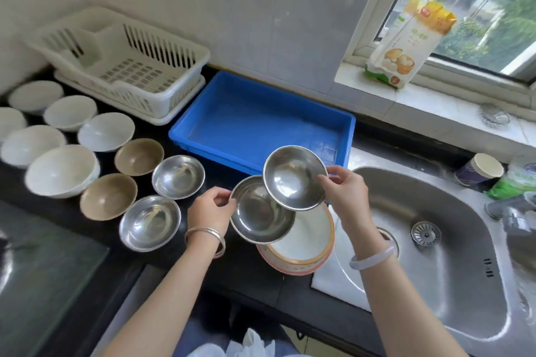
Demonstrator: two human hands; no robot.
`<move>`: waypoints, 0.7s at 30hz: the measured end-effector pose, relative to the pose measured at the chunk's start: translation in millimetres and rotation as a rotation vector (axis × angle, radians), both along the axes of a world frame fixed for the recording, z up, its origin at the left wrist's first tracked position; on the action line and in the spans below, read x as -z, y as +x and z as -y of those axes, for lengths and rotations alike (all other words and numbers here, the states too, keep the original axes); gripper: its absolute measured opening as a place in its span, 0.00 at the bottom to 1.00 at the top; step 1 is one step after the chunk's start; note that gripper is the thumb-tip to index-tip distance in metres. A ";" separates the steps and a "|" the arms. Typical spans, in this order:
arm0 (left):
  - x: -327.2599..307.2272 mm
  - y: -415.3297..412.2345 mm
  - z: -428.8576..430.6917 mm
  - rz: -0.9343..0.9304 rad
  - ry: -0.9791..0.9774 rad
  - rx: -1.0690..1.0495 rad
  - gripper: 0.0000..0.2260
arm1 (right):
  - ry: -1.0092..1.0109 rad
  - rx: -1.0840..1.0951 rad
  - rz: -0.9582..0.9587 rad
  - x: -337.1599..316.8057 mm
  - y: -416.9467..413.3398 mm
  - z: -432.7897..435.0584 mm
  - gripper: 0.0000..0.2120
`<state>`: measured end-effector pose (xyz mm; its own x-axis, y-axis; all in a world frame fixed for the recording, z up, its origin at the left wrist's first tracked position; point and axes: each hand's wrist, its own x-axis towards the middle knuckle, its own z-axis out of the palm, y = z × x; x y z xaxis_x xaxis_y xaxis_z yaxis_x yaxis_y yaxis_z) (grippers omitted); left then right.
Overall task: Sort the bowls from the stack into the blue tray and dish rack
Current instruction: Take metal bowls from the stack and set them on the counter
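A dark worktop (72, 217) is seen from above, with a steel sink (452, 243) set into it on the right. At the back, against the wall, a white dish rack (124, 64) is placed on the left and a blue tray (261, 122) just beside it on the right; nothing is seen lying in either.

On the left part of the worktop, bowls are laid out singly with their mouths up — white bowls (62, 169) furthest left, then two brown bowls (108, 197), then two steel bowls (152, 222) nearest the middle.

Near the front edge, just left of the sink, a short stack of bowls (304, 243) is left — white inside with an orange and pink rim.

Above that stack two more steel bowls are held. The lower steel bowl (258, 211) is pinched at its left rim by the left hand (210, 210), thumb on top. The upper steel bowl (294, 178) is tilted, overlaps the lower one, and is gripped at its right rim by the fingers of the right hand (345, 191).

On the window sill, a bag of flour (406, 43) is leaned against the frame.
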<state>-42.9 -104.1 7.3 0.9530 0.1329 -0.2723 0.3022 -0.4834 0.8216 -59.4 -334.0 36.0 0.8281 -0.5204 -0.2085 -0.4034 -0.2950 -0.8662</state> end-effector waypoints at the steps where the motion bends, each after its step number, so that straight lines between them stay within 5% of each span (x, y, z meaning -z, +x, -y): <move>1: 2.6 -3.0 -8.8 -0.025 -0.023 -0.038 0.04 | -0.002 -0.040 -0.005 1.8 8.1 -6.7 0.04; 11: 38.6 -37.8 -66.7 -0.195 -0.113 -0.323 0.06 | -0.136 -0.376 -0.227 45.7 86.7 -77.6 0.07; 21: 71.6 -49.4 -77.5 -0.296 -0.079 -0.383 0.06 | -0.421 -0.553 -0.405 84.2 106.1 -105.4 0.07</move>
